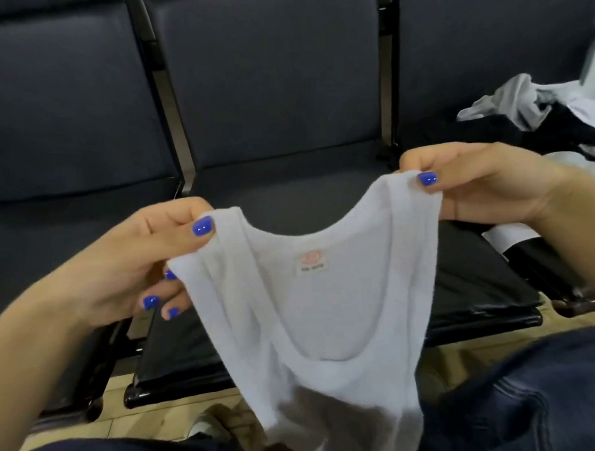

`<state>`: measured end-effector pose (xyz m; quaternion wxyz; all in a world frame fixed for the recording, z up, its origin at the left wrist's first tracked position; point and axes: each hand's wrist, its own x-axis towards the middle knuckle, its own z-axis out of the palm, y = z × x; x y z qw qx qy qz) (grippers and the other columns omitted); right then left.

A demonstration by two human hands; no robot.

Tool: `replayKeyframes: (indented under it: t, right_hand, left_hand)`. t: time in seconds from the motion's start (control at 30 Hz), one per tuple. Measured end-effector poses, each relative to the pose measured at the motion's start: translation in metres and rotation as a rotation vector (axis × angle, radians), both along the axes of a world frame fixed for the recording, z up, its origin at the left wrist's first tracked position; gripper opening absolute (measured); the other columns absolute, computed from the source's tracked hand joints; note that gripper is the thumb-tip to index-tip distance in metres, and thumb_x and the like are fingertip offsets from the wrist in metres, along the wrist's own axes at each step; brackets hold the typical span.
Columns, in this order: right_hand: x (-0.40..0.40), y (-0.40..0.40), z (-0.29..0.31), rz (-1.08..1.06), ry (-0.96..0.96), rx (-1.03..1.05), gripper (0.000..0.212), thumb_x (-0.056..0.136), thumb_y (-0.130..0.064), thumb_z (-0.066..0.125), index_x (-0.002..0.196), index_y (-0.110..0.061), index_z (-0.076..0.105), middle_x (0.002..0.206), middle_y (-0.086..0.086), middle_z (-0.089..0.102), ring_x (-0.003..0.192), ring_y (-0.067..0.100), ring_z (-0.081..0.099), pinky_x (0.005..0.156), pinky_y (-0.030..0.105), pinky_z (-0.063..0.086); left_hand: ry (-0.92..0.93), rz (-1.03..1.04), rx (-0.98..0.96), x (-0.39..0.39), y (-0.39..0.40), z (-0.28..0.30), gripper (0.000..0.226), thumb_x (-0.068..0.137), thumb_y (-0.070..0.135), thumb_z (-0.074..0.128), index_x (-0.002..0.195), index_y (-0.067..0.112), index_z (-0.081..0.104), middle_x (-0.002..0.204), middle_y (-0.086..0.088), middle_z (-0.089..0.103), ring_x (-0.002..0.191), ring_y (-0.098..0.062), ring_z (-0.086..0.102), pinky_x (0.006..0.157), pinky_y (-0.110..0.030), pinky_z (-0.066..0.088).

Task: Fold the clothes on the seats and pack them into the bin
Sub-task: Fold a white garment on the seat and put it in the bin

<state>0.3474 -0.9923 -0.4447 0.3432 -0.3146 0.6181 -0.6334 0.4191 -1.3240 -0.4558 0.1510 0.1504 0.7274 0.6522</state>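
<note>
The left hand (135,264) and right hand (483,185) are each pinching a strap of the white tank top (326,318), which is hanging lengthwise between them above the middle seat's (288,198) front edge.

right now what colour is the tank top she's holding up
White tank top, clearest in the head view.

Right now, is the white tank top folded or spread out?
Spread out, not folded. The white tank top hangs open, its straps pinched by the left hand and right hand, label visible.
</note>
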Motion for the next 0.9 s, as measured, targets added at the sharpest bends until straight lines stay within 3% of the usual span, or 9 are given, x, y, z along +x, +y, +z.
replayKeyframes:
  t: [0.17, 0.23, 0.33, 0.4, 0.47, 0.53, 0.7, 0.8, 0.9]
  right_hand:
    - [-0.003, 0.002, 0.004, -0.268, 0.087, -0.062, 0.033, 0.054, -0.041, 0.086, 0.063, -0.02, 0.063, 0.06, -0.002, 0.056, 0.049, 0.011, 0.051, 0.044, 0.019, 0.041]
    - [-0.004, 0.0, 0.01, -0.38, 0.234, 0.015, 0.025, 0.062, -0.04, 0.079, 0.065, -0.021, 0.063, 0.056, -0.002, 0.057, 0.044, 0.01, 0.049, 0.039, 0.017, 0.037]
    - [-0.003, 0.0, 0.028, -0.542, 0.538, 0.109, 0.014, 0.069, -0.035, 0.067, 0.069, -0.021, 0.066, 0.049, 0.0, 0.056, 0.038, 0.012, 0.046, 0.035, 0.017, 0.034]
    - [0.002, 0.003, 0.048, -0.57, 0.491, -0.016, 0.01, 0.065, -0.03, 0.066, 0.065, -0.02, 0.068, 0.047, 0.001, 0.053, 0.034, 0.012, 0.043, 0.032, 0.015, 0.031]
    - [0.005, 0.005, 0.068, -0.63, 0.523, 0.064, 0.011, 0.066, -0.03, 0.068, 0.062, -0.02, 0.067, 0.047, 0.004, 0.054, 0.033, 0.014, 0.044, 0.03, 0.016, 0.031]
    - [0.0, 0.003, 0.082, -0.725, 0.703, 0.348, 0.016, 0.072, -0.032, 0.068, 0.065, -0.017, 0.067, 0.047, 0.003, 0.056, 0.035, 0.013, 0.046, 0.03, 0.018, 0.034]
    - [-0.03, -0.011, 0.092, -0.838, 0.821, 0.629, 0.016, 0.081, -0.028, 0.071, 0.068, -0.018, 0.07, 0.057, 0.0, 0.06, 0.045, 0.006, 0.049, 0.042, 0.017, 0.036]
    - [-0.053, -0.021, 0.084, -0.881, 0.699, 0.671, 0.017, 0.082, -0.026, 0.072, 0.067, -0.019, 0.071, 0.06, -0.004, 0.062, 0.05, 0.002, 0.053, 0.045, 0.015, 0.034]
    - [-0.076, -0.035, 0.071, -0.9, 0.484, 0.644, 0.015, 0.088, -0.018, 0.067, 0.074, -0.014, 0.068, 0.05, 0.0, 0.05, 0.04, 0.009, 0.041, 0.037, 0.02, 0.033]
  left_hand:
    - [0.355, 0.184, -0.113, -0.008, -0.003, 0.016, 0.054, 0.064, 0.068, 0.073, 0.079, 0.016, 0.067, 0.064, -0.034, 0.046, 0.028, -0.008, 0.031, 0.036, -0.017, 0.039]
    - [0.474, 0.275, -0.192, -0.011, -0.002, 0.023, 0.056, 0.072, 0.071, 0.062, 0.086, 0.016, 0.064, 0.053, -0.03, 0.045, 0.025, -0.014, 0.032, 0.036, -0.015, 0.037]
    - [0.656, 0.466, -0.343, -0.015, 0.005, 0.035, 0.027, 0.085, 0.057, 0.048, 0.087, 0.034, 0.062, 0.054, -0.01, 0.057, 0.03, -0.019, 0.043, 0.033, -0.023, 0.04]
    - [0.682, 0.513, -0.341, -0.016, 0.014, 0.048, 0.018, 0.086, 0.053, 0.05, 0.086, 0.04, 0.062, 0.059, -0.007, 0.06, 0.035, -0.022, 0.05, 0.033, -0.031, 0.044]
    - [0.583, 0.471, -0.281, -0.016, 0.023, 0.066, 0.03, 0.073, 0.065, 0.057, 0.086, 0.039, 0.067, 0.062, -0.013, 0.062, 0.035, -0.026, 0.046, 0.033, -0.029, 0.039]
    - [0.464, 0.397, -0.304, -0.022, 0.026, 0.083, 0.049, 0.057, 0.074, 0.062, 0.086, 0.034, 0.071, 0.058, -0.018, 0.061, 0.035, -0.025, 0.04, 0.037, -0.025, 0.032]
    - [0.163, 0.371, -0.3, -0.065, 0.023, 0.102, 0.019, 0.091, 0.017, 0.053, 0.096, 0.012, 0.07, 0.048, -0.003, 0.058, 0.026, -0.005, 0.029, 0.028, -0.018, 0.03]
    - [0.038, 0.388, -0.416, -0.097, 0.014, 0.102, 0.019, 0.096, 0.006, 0.049, 0.103, 0.005, 0.067, 0.057, -0.009, 0.053, 0.03, -0.005, 0.035, 0.032, -0.019, 0.034]
    - [-0.052, 0.448, -0.468, -0.126, 0.016, 0.096, 0.022, 0.097, -0.003, 0.043, 0.102, 0.007, 0.061, 0.077, -0.013, 0.063, 0.043, -0.013, 0.061, 0.041, -0.027, 0.053]
